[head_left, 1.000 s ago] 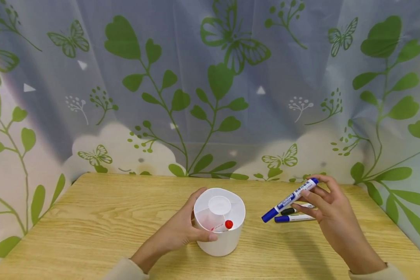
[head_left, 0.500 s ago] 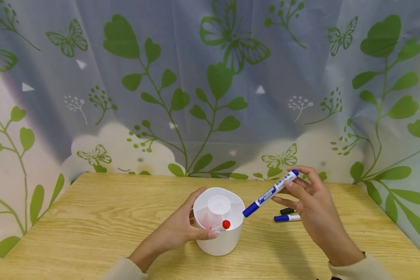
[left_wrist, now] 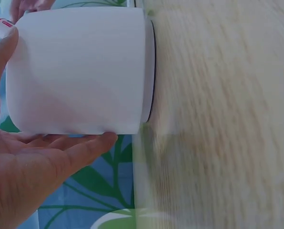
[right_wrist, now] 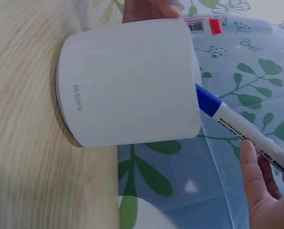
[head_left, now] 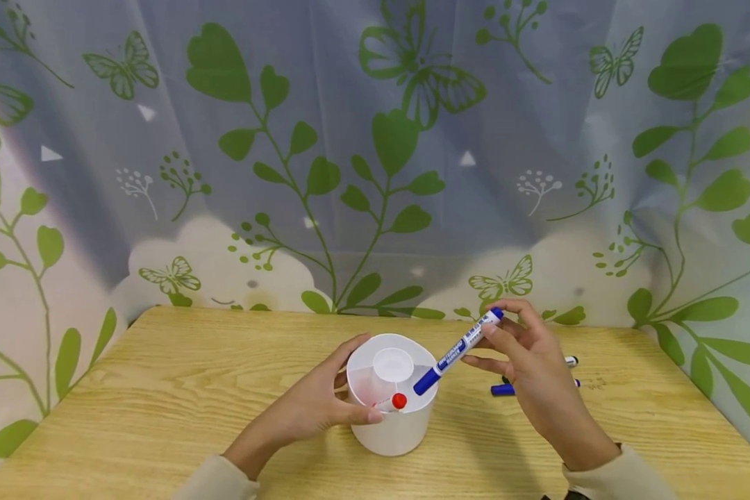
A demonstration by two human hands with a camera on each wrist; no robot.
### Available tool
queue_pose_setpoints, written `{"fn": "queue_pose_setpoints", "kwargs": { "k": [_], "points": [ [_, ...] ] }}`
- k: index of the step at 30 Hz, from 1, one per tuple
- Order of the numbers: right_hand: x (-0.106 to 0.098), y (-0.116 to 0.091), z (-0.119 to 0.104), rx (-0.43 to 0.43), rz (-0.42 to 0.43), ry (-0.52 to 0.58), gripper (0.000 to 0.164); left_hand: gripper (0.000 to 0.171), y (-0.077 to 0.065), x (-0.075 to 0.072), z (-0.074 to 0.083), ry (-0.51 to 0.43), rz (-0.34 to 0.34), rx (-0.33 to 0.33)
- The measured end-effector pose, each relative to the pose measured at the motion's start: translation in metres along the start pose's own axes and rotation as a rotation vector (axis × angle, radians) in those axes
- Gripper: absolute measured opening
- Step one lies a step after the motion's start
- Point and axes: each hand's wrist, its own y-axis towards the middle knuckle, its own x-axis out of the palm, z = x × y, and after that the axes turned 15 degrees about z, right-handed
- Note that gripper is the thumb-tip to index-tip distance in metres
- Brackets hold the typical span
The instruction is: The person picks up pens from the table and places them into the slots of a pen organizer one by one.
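A white round pen holder (head_left: 390,434) with inner compartments stands upright on the wooden table. My left hand (head_left: 315,403) grips its left side, thumb over the front near the rim and fingers behind; the left wrist view shows the holder's plain side (left_wrist: 80,71) against that hand. Inside leans a red-capped marker (head_left: 398,401), its end at the front rim. My right hand (head_left: 537,378) pinches a blue whiteboard marker (head_left: 456,352) near its upper end. The marker tilts down to the left, its blue cap (right_wrist: 208,99) just inside the holder's right rim.
Behind and partly under my right hand, a blue-capped marker (head_left: 503,390) and a dark-capped marker (head_left: 571,361) lie on the table (head_left: 225,375). A curtain (head_left: 325,139) with green leaves and butterflies hangs at the table's back edge.
My right hand has carried the blue marker leftward from above the lying markers to the holder's opening, tilting it more steeply. The left hand and holder have stayed in place.
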Motion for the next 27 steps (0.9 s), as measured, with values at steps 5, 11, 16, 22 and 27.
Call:
{"fn": "queue_pose_setpoints", "kwargs": {
  "k": [5,11,16,22,27],
  "points": [
    [0.007,-0.001,0.005,0.013,0.014,-0.030,0.021,0.108,0.000,-0.001,0.001,-0.022,-0.019,-0.013],
    [0.011,-0.003,0.009,0.017,0.013,-0.065,0.022,0.110,0.002,0.002,-0.001,-0.025,-0.004,-0.004],
    [0.014,-0.005,0.012,0.001,0.006,-0.070,0.023,0.113,0.001,0.004,-0.002,-0.040,0.013,-0.004],
    [0.016,-0.006,0.015,-0.007,-0.014,-0.090,0.025,0.115,0.000,0.006,-0.003,-0.053,0.027,-0.007],
    [0.018,-0.008,0.018,-0.010,-0.025,-0.113,0.027,0.118,0.001,0.009,-0.005,-0.037,0.049,0.013]
  ]
}}
